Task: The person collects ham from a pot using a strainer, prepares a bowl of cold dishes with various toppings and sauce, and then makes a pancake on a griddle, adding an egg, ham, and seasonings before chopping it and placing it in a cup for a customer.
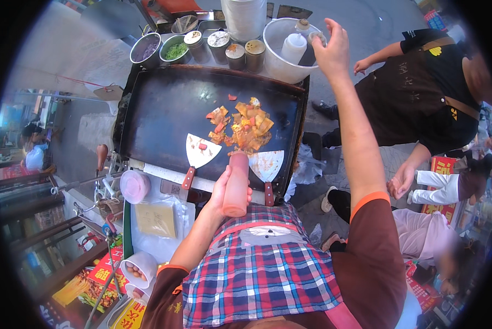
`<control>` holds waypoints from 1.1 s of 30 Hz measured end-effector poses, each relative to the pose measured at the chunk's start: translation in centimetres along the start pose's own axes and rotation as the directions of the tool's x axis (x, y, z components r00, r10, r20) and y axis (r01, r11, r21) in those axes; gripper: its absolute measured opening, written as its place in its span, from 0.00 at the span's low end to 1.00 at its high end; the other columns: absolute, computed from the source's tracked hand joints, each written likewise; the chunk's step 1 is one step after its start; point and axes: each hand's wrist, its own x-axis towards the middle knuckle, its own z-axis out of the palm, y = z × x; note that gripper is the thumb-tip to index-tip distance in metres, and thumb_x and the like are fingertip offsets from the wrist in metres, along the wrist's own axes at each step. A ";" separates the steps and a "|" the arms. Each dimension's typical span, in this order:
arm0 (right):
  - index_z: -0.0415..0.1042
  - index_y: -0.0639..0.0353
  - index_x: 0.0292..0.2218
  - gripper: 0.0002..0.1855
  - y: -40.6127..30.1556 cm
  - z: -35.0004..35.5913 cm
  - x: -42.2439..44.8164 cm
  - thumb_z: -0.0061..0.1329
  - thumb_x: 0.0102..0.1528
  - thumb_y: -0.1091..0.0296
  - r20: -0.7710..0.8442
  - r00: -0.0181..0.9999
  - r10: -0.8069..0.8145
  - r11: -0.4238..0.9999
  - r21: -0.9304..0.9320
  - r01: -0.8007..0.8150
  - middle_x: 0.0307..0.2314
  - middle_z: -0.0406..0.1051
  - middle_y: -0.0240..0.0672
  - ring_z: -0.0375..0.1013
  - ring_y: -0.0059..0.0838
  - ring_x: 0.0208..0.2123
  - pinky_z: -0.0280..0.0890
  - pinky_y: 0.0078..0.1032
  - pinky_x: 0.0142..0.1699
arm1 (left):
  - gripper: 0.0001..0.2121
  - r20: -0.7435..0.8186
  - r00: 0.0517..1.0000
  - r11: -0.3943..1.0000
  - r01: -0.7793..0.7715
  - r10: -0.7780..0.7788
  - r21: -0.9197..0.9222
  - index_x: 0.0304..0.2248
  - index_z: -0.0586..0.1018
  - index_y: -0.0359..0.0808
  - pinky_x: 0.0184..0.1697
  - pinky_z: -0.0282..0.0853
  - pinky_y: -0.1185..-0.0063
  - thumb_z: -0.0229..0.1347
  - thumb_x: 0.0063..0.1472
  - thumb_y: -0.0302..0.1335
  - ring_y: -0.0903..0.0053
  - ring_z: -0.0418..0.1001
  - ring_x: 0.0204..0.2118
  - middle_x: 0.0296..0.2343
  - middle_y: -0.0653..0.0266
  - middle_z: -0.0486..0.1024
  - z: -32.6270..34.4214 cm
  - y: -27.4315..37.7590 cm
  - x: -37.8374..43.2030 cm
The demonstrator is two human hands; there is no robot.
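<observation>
My left hand [220,190] is wrapped around a translucent squeeze bottle [235,191] with reddish sauce in it, its top toward the griddle's front edge. On the dark flat griddle [163,107] lies a pile of chopped, sauced flatbread and egg [252,127] with red pieces. Two scrapers with wooden handles rest at the griddle's front: the left scraper [200,150] and the right scraper [267,164]. My right hand [332,47] is raised over the rim of a white basin [274,66], fingers apart beside a bottle top [316,38]; whether it touches is unclear.
Behind the griddle stand bowls of chopped purple vegetable [150,50] and chopped greens [176,51], several shaker tins [236,57] and a tall pale container [244,20]. A white squeeze bottle [294,47] stands in the basin. A person in an apron [398,98] stands at right.
</observation>
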 end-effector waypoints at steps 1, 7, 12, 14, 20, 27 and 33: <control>0.65 0.61 0.52 0.33 0.9 0.3 0.3 0.57 0.46 0.64 0.122 0.992 0.042 0.999 -0.025 -0.039 0.47 0.68 0.50 0.68 0.46 0.51 0.63 0.35 0.56 | 0.35 -0.008 1.000 1.000 -0.002 0.002 0.008 0.40 0.71 0.29 0.26 0.76 0.67 0.45 0.60 0.62 0.60 0.76 0.23 0.24 0.50 0.75 0.1 0.0 -0.2; 0.63 0.53 0.54 0.36 2.6 2.1 0.0 0.60 0.43 0.64 0.434 0.880 0.194 0.979 -0.033 -0.199 0.49 0.67 0.48 0.67 0.46 0.53 0.63 0.36 0.57 | 0.33 -0.057 0.996 0.996 -0.066 0.070 0.061 0.40 0.70 0.31 0.25 0.75 0.66 0.47 0.60 0.60 0.58 0.77 0.22 0.24 0.48 0.76 0.8 -0.6 -1.8; 0.65 0.52 0.51 0.36 1.0 1.6 -0.2 0.64 0.41 0.64 0.395 0.879 0.268 0.963 -0.133 -0.234 0.45 0.72 0.44 0.71 0.43 0.49 0.65 0.34 0.54 | 0.31 -0.093 0.991 0.993 -0.086 0.093 0.078 0.41 0.69 0.32 0.23 0.75 0.68 0.45 0.62 0.59 0.58 0.77 0.21 0.23 0.48 0.76 0.6 -0.3 -2.6; 0.66 0.51 0.50 0.34 -0.1 0.1 -0.3 0.64 0.41 0.66 0.316 0.921 0.230 0.973 -0.085 -0.214 0.42 0.74 0.43 0.73 0.42 0.47 0.66 0.33 0.52 | 0.32 -0.074 0.991 0.988 -0.101 0.110 0.119 0.41 0.70 0.32 0.23 0.75 0.68 0.44 0.62 0.59 0.58 0.77 0.20 0.23 0.49 0.75 0.3 0.6 -2.6; 0.68 0.59 0.50 0.28 -13.3 -16.4 3.9 0.61 0.48 0.65 0.039 0.999 0.012 0.996 0.086 -0.015 0.40 0.73 0.41 0.72 0.33 0.43 0.67 0.29 0.49 | 0.34 -0.026 0.998 0.979 -0.052 0.059 0.198 0.39 0.71 0.29 0.24 0.75 0.68 0.44 0.61 0.60 0.60 0.77 0.21 0.22 0.50 0.75 -0.8 2.4 -2.6; 0.66 0.65 0.46 0.31 -21.2 -21.5 -2.1 0.64 0.47 0.57 0.002 0.996 0.090 0.975 0.204 -0.088 0.37 0.73 0.42 0.74 0.33 0.38 0.67 0.30 0.49 | 0.32 0.168 0.986 0.987 -0.011 -0.016 0.159 0.39 0.69 0.32 0.25 0.76 0.69 0.46 0.61 0.60 0.60 0.77 0.23 0.24 0.49 0.76 -3.5 3.9 -2.8; 0.66 0.61 0.50 0.38 -20.6 -17.5 -16.0 0.67 0.39 0.62 0.562 0.692 0.454 0.827 0.022 -0.561 0.39 0.72 0.35 0.71 0.29 0.41 0.65 0.29 0.50 | 0.35 0.228 0.973 0.986 -0.007 -0.031 0.166 0.40 0.69 0.30 0.24 0.77 0.69 0.43 0.61 0.62 0.61 0.77 0.22 0.23 0.49 0.75 -5.1 5.1 -4.0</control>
